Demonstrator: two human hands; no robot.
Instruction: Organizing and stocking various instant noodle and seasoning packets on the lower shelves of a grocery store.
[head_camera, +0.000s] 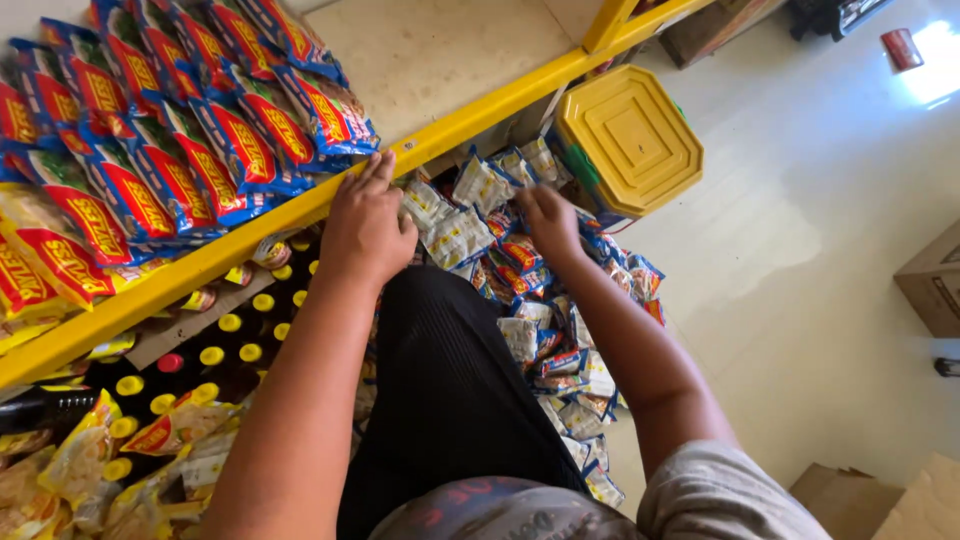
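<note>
Many packets (520, 300) are still being left heaped on the floor (800, 220); one is being grasped by the right hand (548, 225), while the left hand (365, 225), fingers together, is being rested on the rail (480, 115).

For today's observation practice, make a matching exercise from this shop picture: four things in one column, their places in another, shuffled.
1 left hand
2 right hand
3 yellow lid
4 yellow-capped bottles

A under the shelf
B on the yellow shelf rail
C among the small packets on the floor
D on a tub, right of the packets

Pairs: 1-B, 2-C, 3-D, 4-A
</note>
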